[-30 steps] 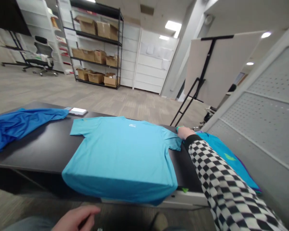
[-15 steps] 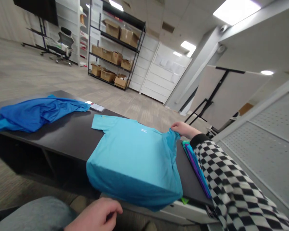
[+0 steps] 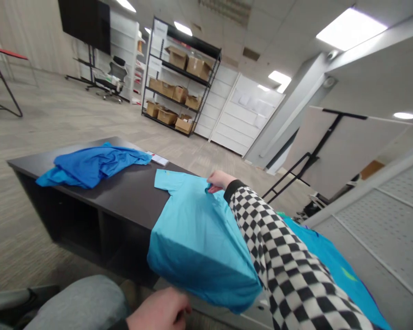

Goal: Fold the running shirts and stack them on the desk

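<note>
A light blue T-shirt [image 3: 196, 224] lies across the dark table, its lower part hanging over the near edge. My right hand [image 3: 220, 180] pinches the shirt near its collar, with part of the fabric folded over toward the middle. Low in the view, my left hand [image 3: 163, 309] is near the shirt's hanging hem, its fingers curled and blurred; whether it touches the cloth is unclear.
A crumpled darker blue garment [image 3: 96, 164] lies on the left of the dark table [image 3: 131, 197], with a small flat card-like item [image 3: 158, 158] behind it. Blue cloth [image 3: 333, 261] lies at the right beside a perforated panel. Shelves with boxes [image 3: 167, 116] stand farther back.
My right hand has moved left, carrying the shirt's right sleeve side inward over the shirt. The view has shifted, showing more blue cloth at right. My left hand stays low.
</note>
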{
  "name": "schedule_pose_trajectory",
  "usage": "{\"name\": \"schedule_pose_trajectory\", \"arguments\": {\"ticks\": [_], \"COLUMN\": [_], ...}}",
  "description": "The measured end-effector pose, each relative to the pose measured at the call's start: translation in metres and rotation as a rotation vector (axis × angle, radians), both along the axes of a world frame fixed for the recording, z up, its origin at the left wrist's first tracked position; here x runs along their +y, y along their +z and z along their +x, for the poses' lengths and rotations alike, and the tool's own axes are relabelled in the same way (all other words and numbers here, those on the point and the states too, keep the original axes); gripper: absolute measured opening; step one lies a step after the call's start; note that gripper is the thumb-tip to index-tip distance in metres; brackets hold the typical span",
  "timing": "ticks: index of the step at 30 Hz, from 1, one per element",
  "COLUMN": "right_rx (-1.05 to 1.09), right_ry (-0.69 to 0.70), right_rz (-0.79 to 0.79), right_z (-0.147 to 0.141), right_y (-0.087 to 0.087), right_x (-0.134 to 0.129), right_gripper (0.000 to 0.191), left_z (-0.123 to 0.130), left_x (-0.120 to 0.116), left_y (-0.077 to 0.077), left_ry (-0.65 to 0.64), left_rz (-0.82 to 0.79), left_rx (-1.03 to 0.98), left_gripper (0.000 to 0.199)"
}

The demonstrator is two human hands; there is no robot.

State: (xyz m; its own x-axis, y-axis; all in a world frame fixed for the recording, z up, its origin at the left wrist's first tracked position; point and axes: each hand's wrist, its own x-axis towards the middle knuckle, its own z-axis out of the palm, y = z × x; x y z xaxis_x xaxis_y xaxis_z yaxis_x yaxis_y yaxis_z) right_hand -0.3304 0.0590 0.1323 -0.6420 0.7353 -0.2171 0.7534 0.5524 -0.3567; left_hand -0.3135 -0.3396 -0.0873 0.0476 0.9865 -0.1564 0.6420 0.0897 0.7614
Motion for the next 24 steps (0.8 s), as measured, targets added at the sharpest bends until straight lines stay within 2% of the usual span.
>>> {"name": "schedule_pose_trajectory", "arguments": {"ticks": [2,4,9,12,15,17,19,22,24], "right_rx": [0.022,0.044,0.009,-0.028,-0.034,-0.019,-0.001,0.011,0.016], "right_ry": [-0.034,-0.072,-0.126,-0.079,-0.034,-0.038,-0.031,0.017,0.024], "right_rz": [-0.044,-0.04,0.09,0.127,0.135,0.149,0.185,0.253,0.271], "right_z": [0.001,0.015,0.077,0.114,0.142,0.154,0.162,0.168,0.168], "right_y": [-0.006,-0.004,0.002,-0.016,-0.052,-0.078,-0.098,-0.115,-0.119], "right_x": [-0.001,0.007,0.038,0.043,0.034,0.025,0.019,0.021,0.025], "right_gripper": [0.026,0.026,0.016,0.023,0.043,0.056,0.061,0.062,0.062], "left_z": [-0.001,-0.002,-0.003,0.007,0.035,0.062,0.093,0.136,0.157], "left_x": [-0.003,-0.006,-0.009,-0.009,-0.003,0.006,0.019,0.047,0.068], "left_y": [0.001,0.002,0.012,0.019,0.023,0.024,0.025,0.03,0.035], "left_ry": [-0.012,-0.028,-0.051,-0.048,-0.04,-0.048,-0.046,0.022,0.055], "left_rz": [-0.032,-0.058,-0.08,-0.081,-0.088,-0.051,0.015,0.068,0.086], "left_rx": [0.014,0.006,-0.013,-0.055,-0.179,-0.279,-0.373,-0.435,-0.379], "left_gripper": [0.038,0.038,0.033,0.028,0.026,0.028,0.029,0.035,0.038]}}
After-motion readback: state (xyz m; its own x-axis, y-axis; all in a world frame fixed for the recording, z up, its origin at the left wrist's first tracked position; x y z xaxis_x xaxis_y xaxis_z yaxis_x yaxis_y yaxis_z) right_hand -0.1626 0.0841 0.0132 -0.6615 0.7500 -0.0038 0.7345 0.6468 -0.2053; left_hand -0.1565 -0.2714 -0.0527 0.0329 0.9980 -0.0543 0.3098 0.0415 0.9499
